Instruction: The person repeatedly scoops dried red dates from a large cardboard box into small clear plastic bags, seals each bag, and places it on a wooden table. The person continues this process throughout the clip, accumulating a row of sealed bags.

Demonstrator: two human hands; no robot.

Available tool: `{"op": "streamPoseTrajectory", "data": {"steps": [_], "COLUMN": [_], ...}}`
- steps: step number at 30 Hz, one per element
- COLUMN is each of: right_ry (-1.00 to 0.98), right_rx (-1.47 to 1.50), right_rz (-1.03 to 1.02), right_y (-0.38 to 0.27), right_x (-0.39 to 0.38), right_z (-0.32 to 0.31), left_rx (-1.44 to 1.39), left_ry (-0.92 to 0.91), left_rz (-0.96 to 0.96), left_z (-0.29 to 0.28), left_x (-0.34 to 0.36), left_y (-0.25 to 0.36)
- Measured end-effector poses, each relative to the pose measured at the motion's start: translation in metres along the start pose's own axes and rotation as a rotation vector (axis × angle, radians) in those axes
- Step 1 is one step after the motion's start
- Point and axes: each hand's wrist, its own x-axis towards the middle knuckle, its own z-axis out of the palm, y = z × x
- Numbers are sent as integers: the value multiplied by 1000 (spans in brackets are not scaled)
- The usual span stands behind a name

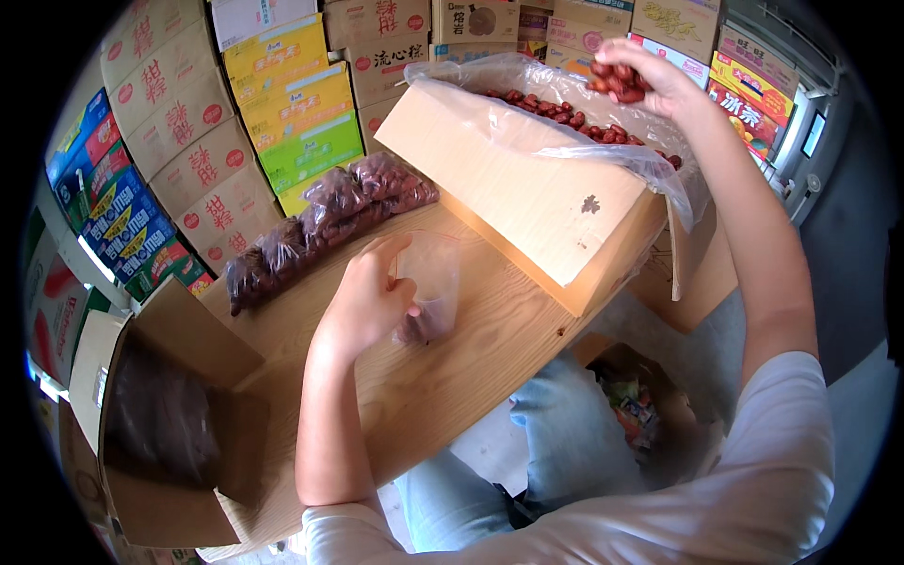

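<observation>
My right hand [662,83] is raised over the far right end of a large carton [537,179], its fingers closed round a handful of red dates [617,81]. More dates [574,118] lie in that carton, inside a clear plastic liner [650,168] folded over its rim. My left hand [363,294] grips the left edge of a clear plastic bag [438,273] standing on the wooden table. A few dark dates [414,328] show at the bag's bottom. Part of the left fingers is hidden behind the hand.
Filled bags of dates [330,212] lie in a stacked row along the table's far edge. An open carton [179,424] with plastic inside stands at left. Piled boxes [292,104] form a wall behind. By my knees is a carton of wrappers [636,410].
</observation>
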Motion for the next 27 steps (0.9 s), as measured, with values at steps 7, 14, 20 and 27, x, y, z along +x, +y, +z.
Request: {"op": "streamPoseTrajectory", "data": {"steps": [7, 14, 20, 27], "right_ry": [-443, -332, -273, -118], "right_rx": [205, -109, -264, 33], "right_rz": [111, 17, -179, -92], "right_y": [-20, 38, 69, 80], "right_x": [-29, -64, -54, -55], "right_z": [138, 240, 253, 273], "left_rx": [20, -190, -212, -249], "left_ry": [-35, 38, 75, 102], "left_rz": [13, -92, -74, -104], "left_z": [0, -1, -3, 1], "left_x": [-4, -1, 2, 9], "left_y": [7, 8, 5, -7]}}
